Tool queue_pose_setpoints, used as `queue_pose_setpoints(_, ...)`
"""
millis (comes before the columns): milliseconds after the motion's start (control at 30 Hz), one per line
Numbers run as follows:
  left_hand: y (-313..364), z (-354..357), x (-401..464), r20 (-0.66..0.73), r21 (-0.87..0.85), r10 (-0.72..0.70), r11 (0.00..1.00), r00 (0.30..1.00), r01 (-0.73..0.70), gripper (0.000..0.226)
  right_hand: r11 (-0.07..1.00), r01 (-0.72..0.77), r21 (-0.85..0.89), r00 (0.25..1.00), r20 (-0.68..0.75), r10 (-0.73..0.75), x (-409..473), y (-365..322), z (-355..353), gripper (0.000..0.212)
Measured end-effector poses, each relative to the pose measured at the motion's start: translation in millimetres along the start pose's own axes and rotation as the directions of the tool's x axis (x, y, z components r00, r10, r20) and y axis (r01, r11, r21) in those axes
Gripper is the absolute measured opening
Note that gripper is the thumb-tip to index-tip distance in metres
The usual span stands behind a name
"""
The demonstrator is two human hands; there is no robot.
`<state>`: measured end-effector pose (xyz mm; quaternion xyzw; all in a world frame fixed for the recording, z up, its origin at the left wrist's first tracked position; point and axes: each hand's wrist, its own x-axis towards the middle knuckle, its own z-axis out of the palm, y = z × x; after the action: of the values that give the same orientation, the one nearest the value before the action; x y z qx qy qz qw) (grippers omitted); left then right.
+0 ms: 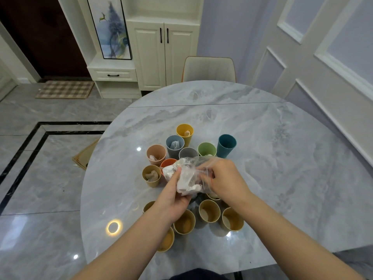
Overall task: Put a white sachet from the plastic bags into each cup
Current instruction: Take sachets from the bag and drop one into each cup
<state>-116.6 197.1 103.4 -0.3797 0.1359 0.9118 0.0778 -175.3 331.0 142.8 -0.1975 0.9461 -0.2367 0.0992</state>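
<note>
A clear plastic bag stuffed with white sachets hangs above the middle of the cup cluster. My left hand grips it from below. My right hand has its fingers at the bag's mouth, pinched on the plastic. White sachets lie inside the yellow cup, the blue cup, the pink cup and the tan cup. The teal cup looks empty. The grey cup, green cup and orange cup are partly hidden by the bag.
Several yellow-tan cups stand near me under my arms, their contents unclear. All sit on a round grey marble table. A beige chair stands at the far edge, a white cabinet behind it.
</note>
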Motion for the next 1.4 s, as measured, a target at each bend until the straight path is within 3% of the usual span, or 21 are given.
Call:
queue_pose_setpoints(67, -0.9, 1.3, 0.5, -0.009, 0.0, -0.006, 1.0, 1.0, 0.006, 0.054, 0.999, -0.042, 0.002, 0.999, -0.024, 0.042, -0.7, 1.7, -1.5, 0.031)
queue_pose_setpoints(267, -3.7, 8.1, 4.4, 0.013, -0.048, -0.04, 0.998, 0.999, 0.04, 0.05, 0.995, 0.027, 0.092, 0.995, -0.103, -0.017, -10.3, 3.4, -21.4, 0.024)
queue_pose_setpoints(400, -5.4, 9.9, 6.5, 0.032, -0.084, -0.068, 0.994, 0.997, 0.071, 0.049, 0.978, -0.009, 0.211, 0.992, -0.122, 0.035, -13.7, 12.1, -26.2, 0.032)
queue_pose_setpoints(633, -6.9, 13.9, 12.6, -0.061, -0.138, -0.01, 0.99, 0.998, 0.002, 0.053, 0.794, -0.094, 0.601, 0.926, -0.24, 0.291, -16.4, 38.1, -43.7, 0.035)
queue_pose_setpoints(767, -7.6, 13.2, 15.2, -0.101, -0.149, 0.019, 0.988, 0.995, -0.034, 0.056, 0.731, -0.182, 0.658, 0.838, -0.285, 0.465, -19.5, 66.8, -45.8, 0.033)
queue_pose_setpoints(967, -11.2, 10.2, 21.0, -0.126, -0.084, 0.031, 0.996, 0.992, -0.041, 0.057, 0.732, -0.433, 0.526, 0.825, -0.096, 0.557, -30.7, 114.1, -5.3, 0.028)
queue_pose_setpoints(1100, -17.3, 13.3, 17.3, -0.129, -0.054, 0.034, 0.998, 0.991, -0.042, 0.053, 0.675, -0.537, 0.506, 0.796, 0.041, 0.603, -31.2, 135.9, 25.2, 0.027)
queue_pose_setpoints(1233, -21.1, 15.8, 15.9, -0.143, -0.052, 0.012, 0.998, 0.99, -0.019, 0.054, 0.613, -0.602, 0.512, 0.78, 0.215, 0.588, -24.8, 143.0, 36.9, 0.042)
queue_pose_setpoints(1333, -21.7, 16.5, 14.3, -0.137, -0.066, 0.009, 0.998, 0.99, -0.018, 0.054, 0.593, -0.611, 0.524, 0.775, 0.244, 0.583, -23.6, 142.0, 35.5, 0.046)
queue_pose_setpoints(1400, -20.7, 15.9, 13.6, -0.129, -0.073, 0.006, 0.997, 0.992, -0.016, 0.054, 0.62, -0.598, 0.508, 0.779, 0.184, 0.6, -23.0, 135.3, 30.6, 0.044)
